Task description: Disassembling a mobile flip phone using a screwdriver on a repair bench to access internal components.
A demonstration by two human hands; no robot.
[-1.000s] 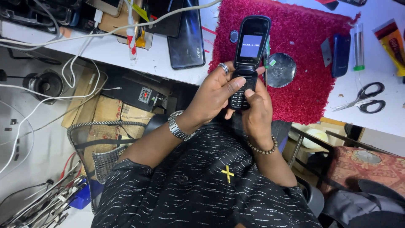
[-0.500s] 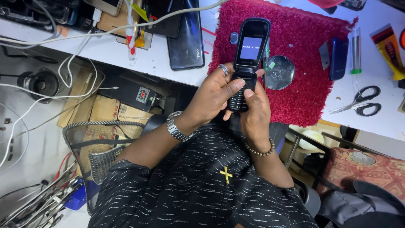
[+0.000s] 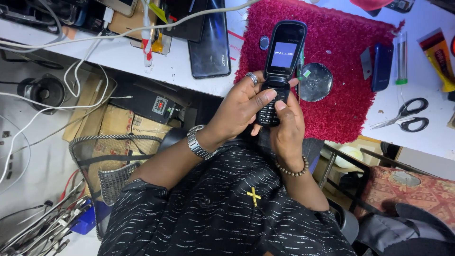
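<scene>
I hold a black flip phone (image 3: 283,52) open over the near edge of a red fluffy mat (image 3: 346,102). Its small screen is lit. My left hand (image 3: 234,111), with a ring and a metal wristwatch, wraps the keypad half from the left, thumb lying across the keys. My right hand (image 3: 286,130), with a bead bracelet at the wrist, cups the same half from below and the right, thumb tip on the keypad.
On the white desk lie a black smartphone (image 3: 208,42), a round metal dish (image 3: 316,81), a dark blue case (image 3: 382,66), scissors (image 3: 403,116) and a yellow tube (image 3: 436,52). White cables (image 3: 85,61) trail at left; cardboard boxes (image 3: 118,128) sit below.
The picture on the phone's screen has changed. My left thumb has shifted slightly on the keypad. The phone and both hands stay in about the same place.
</scene>
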